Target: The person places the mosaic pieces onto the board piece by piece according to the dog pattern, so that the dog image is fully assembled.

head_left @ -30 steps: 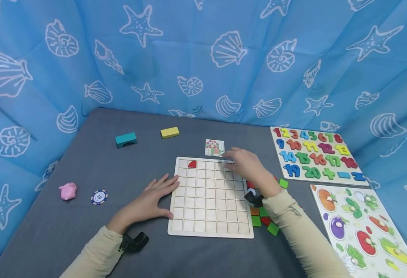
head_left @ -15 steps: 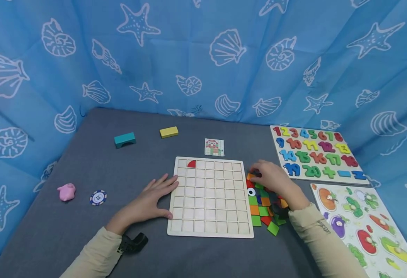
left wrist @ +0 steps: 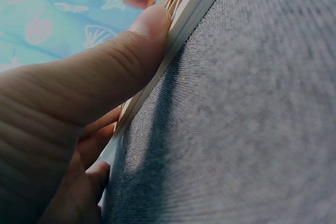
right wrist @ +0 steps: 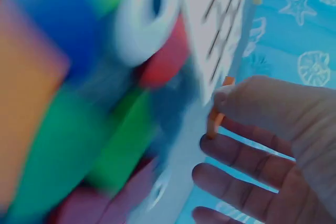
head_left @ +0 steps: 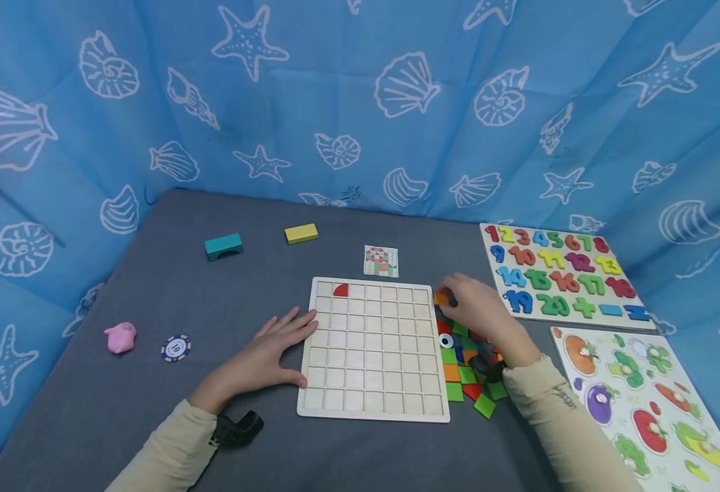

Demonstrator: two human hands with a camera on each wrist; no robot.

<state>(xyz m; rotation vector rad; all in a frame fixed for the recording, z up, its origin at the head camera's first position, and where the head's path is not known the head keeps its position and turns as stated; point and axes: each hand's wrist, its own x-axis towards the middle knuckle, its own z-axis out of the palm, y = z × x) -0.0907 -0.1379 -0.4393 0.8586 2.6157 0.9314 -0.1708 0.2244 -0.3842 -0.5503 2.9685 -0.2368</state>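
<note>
A pale wooden grid board [head_left: 372, 352] lies flat on the grey table. One red quarter-circle piece [head_left: 341, 290] sits in its top row, near the left. My left hand [head_left: 261, 362] rests spread along the board's left edge, its thumb [left wrist: 113, 66] touching the rim in the left wrist view. At the board's upper right corner my right hand [head_left: 479, 307] pinches an orange tile [right wrist: 214, 116] between thumb and fingertips, held above the table. Below it lies a pile of coloured tiles [head_left: 467, 376], partly hidden by the right hand and wrist.
A small pattern card [head_left: 381, 261] lies behind the board. A number puzzle [head_left: 556, 273] and a vegetable puzzle [head_left: 627, 389] lie to the right. To the left are a teal block [head_left: 224, 246], a yellow block [head_left: 301, 234], a pink pig figure [head_left: 121, 337] and a poker chip [head_left: 176, 348].
My right hand has moved from near the pattern card to the tile pile, then lifted slightly with an orange tile in its fingers. My left hand has stayed at the board's edge.
</note>
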